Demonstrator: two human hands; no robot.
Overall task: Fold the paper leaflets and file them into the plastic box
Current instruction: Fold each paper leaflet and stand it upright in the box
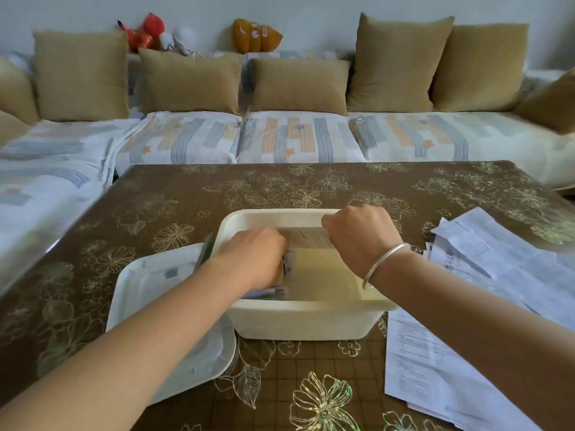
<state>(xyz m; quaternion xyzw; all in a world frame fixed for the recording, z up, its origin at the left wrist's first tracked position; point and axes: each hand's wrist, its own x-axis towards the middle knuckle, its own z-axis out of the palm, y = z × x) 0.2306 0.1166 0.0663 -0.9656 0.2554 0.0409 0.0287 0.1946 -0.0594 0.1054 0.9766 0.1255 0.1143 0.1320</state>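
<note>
A white plastic box [298, 320] stands on the table in front of me, open at the top. Both my hands reach into it. A folded leaflet [308, 237] stands upright near the box's far wall; my right hand [361, 234] pinches its right end and my left hand [255, 256] holds its left end. More folded leaflets [287, 265] stand at the left side inside the box, partly hidden under my left hand. Unfolded paper leaflets [485, 262] lie spread on the table to the right of the box.
The box's white lid [149, 293] lies on the table left of the box, under my left forearm. More sheets [417, 365] lie at the near right. A brown floral cloth [186, 197] covers the table. A sofa [280, 138] with cushions runs behind it.
</note>
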